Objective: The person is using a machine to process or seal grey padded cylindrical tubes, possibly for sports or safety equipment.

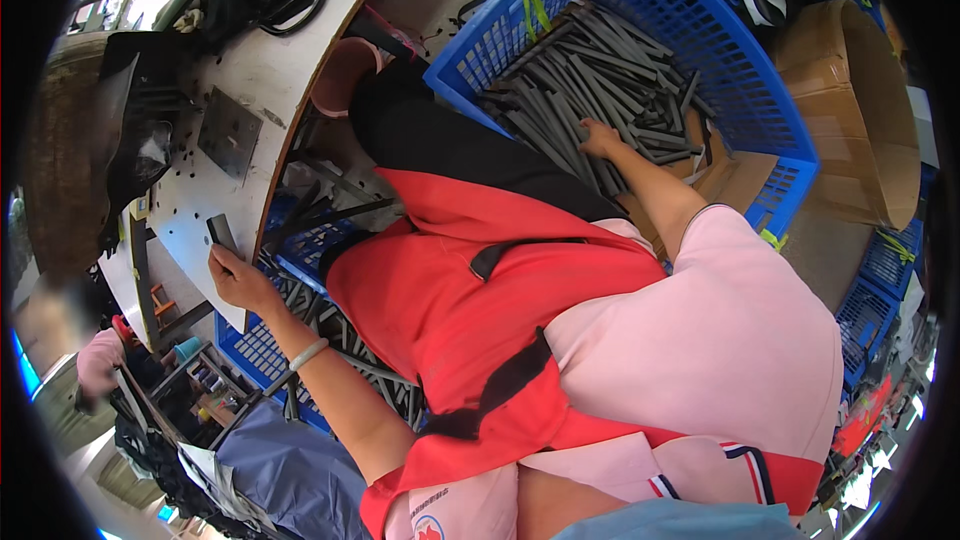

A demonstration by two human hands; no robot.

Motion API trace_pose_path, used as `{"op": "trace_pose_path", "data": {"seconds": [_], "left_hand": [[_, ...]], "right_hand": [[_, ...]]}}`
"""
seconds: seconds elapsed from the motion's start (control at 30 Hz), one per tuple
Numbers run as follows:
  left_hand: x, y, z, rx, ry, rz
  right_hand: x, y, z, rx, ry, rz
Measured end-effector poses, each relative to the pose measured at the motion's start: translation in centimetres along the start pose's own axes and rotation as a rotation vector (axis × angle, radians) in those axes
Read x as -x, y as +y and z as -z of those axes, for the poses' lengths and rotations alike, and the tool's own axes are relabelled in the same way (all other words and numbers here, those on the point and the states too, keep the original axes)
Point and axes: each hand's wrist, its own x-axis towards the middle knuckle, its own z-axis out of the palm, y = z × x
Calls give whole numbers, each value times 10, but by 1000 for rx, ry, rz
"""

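Observation:
On the left, beside the white table (285, 105), my left hand (243, 282) is closed around a short dark grey strip (221, 232), whose end sticks out past the fingers. My right arm reaches into a large blue plastic crate (770, 105). There my right hand (602, 139) rests against a heap of long dark grey strips (575, 80), its fingers slightly bent and apart. The strips lie loosely across each other, and some fingertips are hard to make out.
A flat metal plate (229, 133) lies on the table, with black-handled scissors (293, 2) farther back. Another blue crate (245, 350) of strips stands below the table edge. An open cardboard box (835, 110) stands right of the large crate. A pink bucket (345, 77) sits beneath the table.

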Motion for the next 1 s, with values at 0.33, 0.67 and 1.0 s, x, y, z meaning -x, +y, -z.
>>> {"op": "trace_pose_path", "data": {"seconds": [0.33, 0.67, 1.0], "left_hand": [[0, -4, -2, 109, -41, 63], [133, 191, -3, 451, -227, -393], [117, 93, 71, 300, -864, 21]], "right_hand": [[-13, -60, 80, -659, 74, 350], [175, -307, 73, -231, -77, 1395], [213, -273, 147, -1178, -606, 862]]}}
